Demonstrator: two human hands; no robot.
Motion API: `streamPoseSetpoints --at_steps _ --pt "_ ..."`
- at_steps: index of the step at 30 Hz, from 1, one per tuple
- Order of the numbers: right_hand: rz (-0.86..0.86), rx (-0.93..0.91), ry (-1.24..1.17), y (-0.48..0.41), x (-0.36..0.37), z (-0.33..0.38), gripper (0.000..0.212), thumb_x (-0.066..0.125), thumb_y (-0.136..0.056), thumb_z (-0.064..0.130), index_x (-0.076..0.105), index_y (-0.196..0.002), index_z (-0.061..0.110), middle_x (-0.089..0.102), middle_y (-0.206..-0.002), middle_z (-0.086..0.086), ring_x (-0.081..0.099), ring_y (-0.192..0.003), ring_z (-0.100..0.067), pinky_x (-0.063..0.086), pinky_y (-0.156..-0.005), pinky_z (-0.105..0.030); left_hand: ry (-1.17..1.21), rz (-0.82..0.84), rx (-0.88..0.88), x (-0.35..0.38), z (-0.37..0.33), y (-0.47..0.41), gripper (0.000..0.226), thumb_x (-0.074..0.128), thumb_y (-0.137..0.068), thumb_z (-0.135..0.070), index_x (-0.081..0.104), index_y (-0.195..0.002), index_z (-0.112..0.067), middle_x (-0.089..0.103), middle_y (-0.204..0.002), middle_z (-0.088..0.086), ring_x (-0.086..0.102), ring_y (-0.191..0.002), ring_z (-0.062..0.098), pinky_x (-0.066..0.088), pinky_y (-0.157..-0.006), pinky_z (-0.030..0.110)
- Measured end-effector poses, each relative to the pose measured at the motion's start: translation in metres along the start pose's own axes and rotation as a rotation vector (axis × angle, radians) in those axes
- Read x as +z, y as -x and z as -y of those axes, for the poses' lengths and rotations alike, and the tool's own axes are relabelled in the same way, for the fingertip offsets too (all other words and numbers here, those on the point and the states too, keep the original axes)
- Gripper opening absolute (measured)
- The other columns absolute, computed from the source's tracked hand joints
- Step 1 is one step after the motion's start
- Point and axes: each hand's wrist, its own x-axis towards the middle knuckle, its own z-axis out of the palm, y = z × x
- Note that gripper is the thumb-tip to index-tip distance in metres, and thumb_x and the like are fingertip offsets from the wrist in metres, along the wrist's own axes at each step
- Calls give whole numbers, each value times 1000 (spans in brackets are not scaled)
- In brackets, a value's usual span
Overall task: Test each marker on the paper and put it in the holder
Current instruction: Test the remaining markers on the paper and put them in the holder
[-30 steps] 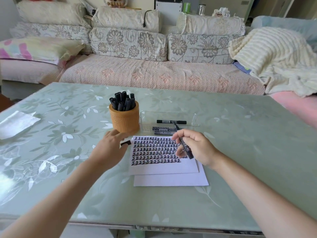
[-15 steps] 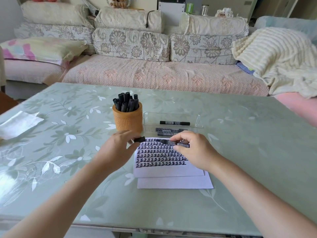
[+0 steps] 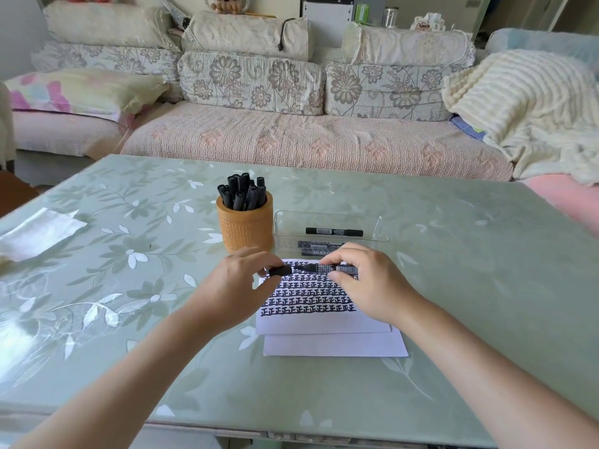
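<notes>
At frame centre, above the paper [image 3: 324,322], the right hand [image 3: 369,283] pinches the marker [image 3: 337,269] level, tip toward the cap [image 3: 280,270] pinched by the left hand [image 3: 236,286], apparently for recapping before the holder [image 3: 246,228].

marker [image 3: 337,269] blk, uncapped, lying horiz. in right hand [image 3: 369,283], tip pointing left over paper [image 3: 324,322] | cap [image 3: 280,270] sitting pinched in left hand [image 3: 236,286], just beside tip | paper white, lying flat, blk marks filling top rows | holder [image 3: 246,226] orange, standing upright behind paper, carrying bunch of capped markers [image 3: 243,192]
</notes>
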Motion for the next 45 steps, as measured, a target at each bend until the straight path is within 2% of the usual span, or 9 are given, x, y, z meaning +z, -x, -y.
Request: streamPoseSetpoints --at_steps 9,15,25,28,30,33,36,41,45 --pt "114 -18 -27 5 10 6 20 66 -90 23 70 -108 32 59 -94 22 60 -85 -8 46 -74 -25 35 115 21 7 -7 0 10 63 -91 -23 70 -98 -25 58 -81 -14 55 -78 2 45 -65 18" --pt "60 -30 -32 6 12 10 25 78 -79 16 68 -98 29 61 -93 20 54 -92 8 38 -79 -6 58 182 8 6 -2 -1 12 60 -94 -26 69 -102 -27 58 -83 -14 55 -77 5 41 -63 16" --pt "62 -86 90 5 25 25 10 68 -89 31 71 -92 21 58 -80 14 52 -76 -9 40 -67 -29 47 124 18 2 2 4 21 58 -89 -31 74 -94 -21 58 -78 -9 53 -76 7 44 -66 26" --pt "120 -87 134 2 27 29 24 60 -94 34 60 -77 17 54 -71 3 50 -71 -19 43 -65 -37 69 106 23 -3 2 4 22 57 -88 -30 76 -95 -21 60 -77 -11 54 -76 3 43 -66 21" --pt "155 -82 159 -2 27 32 23 56 -97 34 63 -85 15 59 -78 1 54 -77 -22 47 -71 -40 66 95 23 -6 4 3 18 60 -88 -30 76 -96 -25 58 -77 -15 52 -74 -1 42 -64 19" --pt "190 -61 164 -7 25 40 23 50 -101 32 64 -116 24 65 -104 6 59 -97 -21 47 -83 -37 66 73 2 -10 8 -1 10 66 -90 -25 74 -96 -28 56 -78 -14 52 -74 4 42 -64 19" --pt "183 -84 200 -13 25 48 28 45 -102 32 56 -128 31 63 -116 9 59 -105 -21 46 -86 -39 67 47 -9 -14 12 -7 10 67 -89 -25 73 -98 -28 56 -81 -15 54 -77 3 43 -65 16" --pt "180 -23 239 -25 29 52 28 39 -104 32 57 -125 28 58 -120 9 57 -110 -18 44 -89 -37 58 35 -44 -17 26 -15 13 66 -90 -29 71 -102 -26 60 -90 -13 56 -82 4 44 -68 18" --pt "51 70 121 -43 25 50 15 51 -100 28 62 -110 28 54 -101 9 56 -88 -10 43 -78 -31 69 -137 -126 -22 41 -24 12 65 -90 -22 70 -100 -19 57 -93 -10 55 -80 6 43 -70 18"
